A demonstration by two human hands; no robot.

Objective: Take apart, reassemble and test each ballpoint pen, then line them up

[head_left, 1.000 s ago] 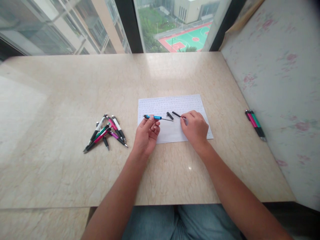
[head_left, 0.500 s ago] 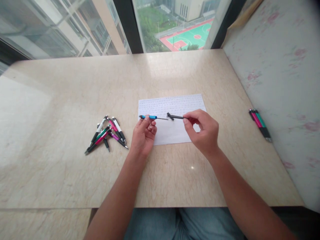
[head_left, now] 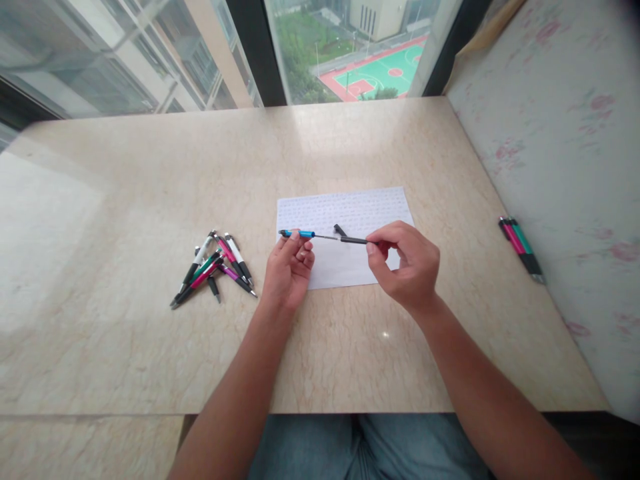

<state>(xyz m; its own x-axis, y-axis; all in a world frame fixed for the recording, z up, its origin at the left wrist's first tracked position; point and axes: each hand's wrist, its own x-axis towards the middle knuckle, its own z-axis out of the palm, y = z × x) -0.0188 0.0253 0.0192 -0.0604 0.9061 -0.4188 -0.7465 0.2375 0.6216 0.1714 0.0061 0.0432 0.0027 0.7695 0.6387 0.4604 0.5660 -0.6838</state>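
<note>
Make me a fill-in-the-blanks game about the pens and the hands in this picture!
1. The left hand holds a pen half coloured ____.
2. The right hand pinches the black pen piece, which is coloured ____.
3. Both hands work above a sheet of ____.
4. The pile of pens lies on the person's ____ side.

Answers: blue, black, paper, left

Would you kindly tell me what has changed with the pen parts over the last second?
The right hand picked the black front sleeve off the paper and brought it left onto the refill tip of the blue pen barrel. The left hand held that barrel throughout. The small black piece, the pen pile and the pens by the wall stayed put.
</note>
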